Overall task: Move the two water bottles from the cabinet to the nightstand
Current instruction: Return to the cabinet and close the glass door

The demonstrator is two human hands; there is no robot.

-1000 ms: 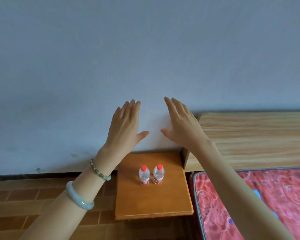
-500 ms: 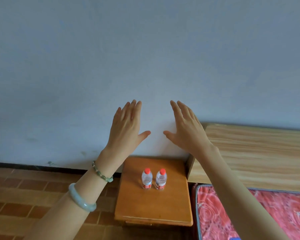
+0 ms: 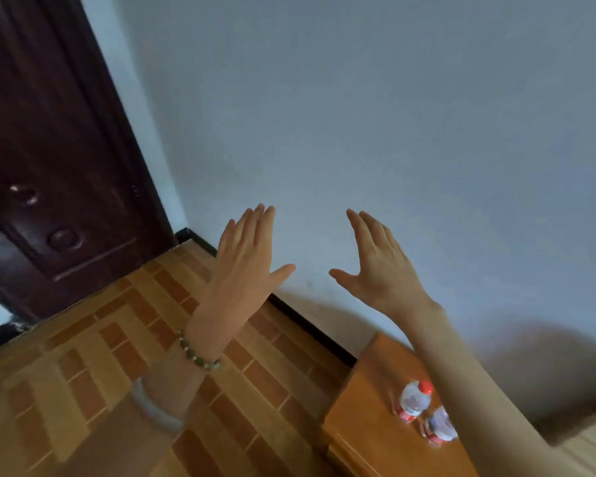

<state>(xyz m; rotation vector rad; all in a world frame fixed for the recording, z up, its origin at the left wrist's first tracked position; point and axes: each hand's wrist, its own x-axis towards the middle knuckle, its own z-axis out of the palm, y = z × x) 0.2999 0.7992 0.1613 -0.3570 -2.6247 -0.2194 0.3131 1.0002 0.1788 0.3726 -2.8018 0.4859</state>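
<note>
Both bottles (image 3: 424,413) upright, touching, on the nightstand (image 3: 369,418); left hand (image 3: 246,259) and right hand (image 3: 381,266) raised, splayed, empty; likely done; withdraw clear, no knocking.

Home bedroom, wooden nightstand (image 3: 365,418) (bottles on top), dark door (image 3: 49,149), tiled floor (image 3: 83,373)

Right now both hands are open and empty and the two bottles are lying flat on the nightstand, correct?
Not quite. The head view shows both bottles standing upright on the nightstand, not lying flat. The left hand and right hand are indeed open and empty.
</note>
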